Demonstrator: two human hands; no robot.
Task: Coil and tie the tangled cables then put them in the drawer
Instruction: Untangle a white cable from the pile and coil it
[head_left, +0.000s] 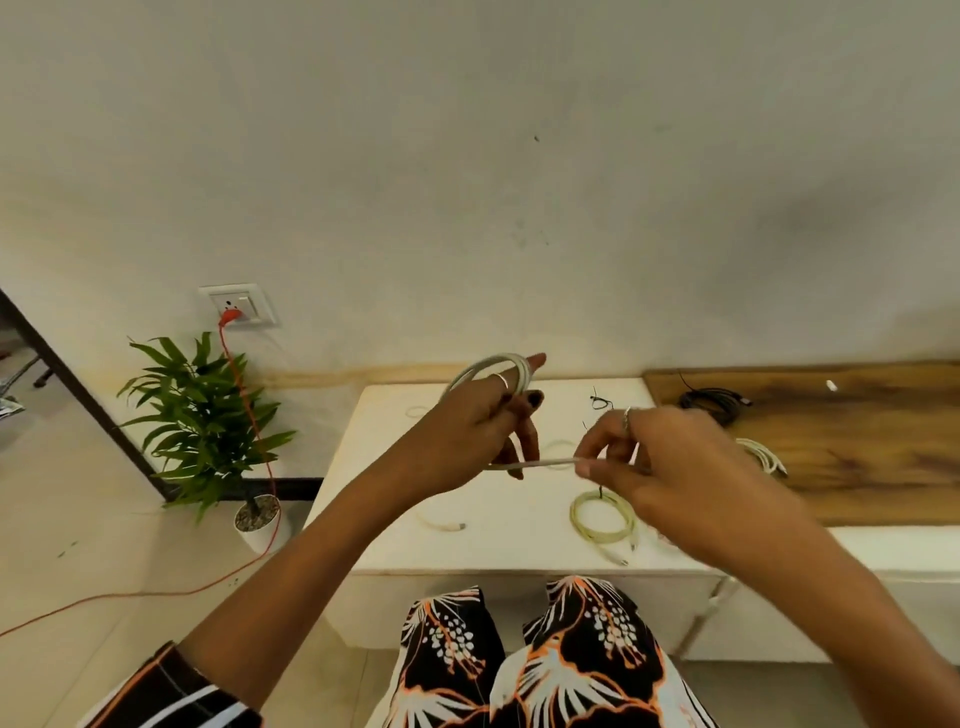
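My left hand (488, 415) holds a white cable (491, 366) wound in loops around its fingers, above the white cabinet top (395, 467). The cable's loose end (540, 462) runs rightward to my right hand (639, 457), which pinches it between thumb and fingers. A coiled pale cable (602, 517) tied with a black twist tie lies on the cabinet below my right hand. Another white cable end (444, 525) lies at the front left. Loose black ties (600, 401) rest near the back. The drawer front (519, 608) below the top is shut.
A wooden board (857, 457) to the right carries a coiled black cable (711, 401) and a white cable (763, 454). A potted plant (208, 431) stands on the floor at left. An orange cord (249, 415) hangs from the wall socket (239, 306).
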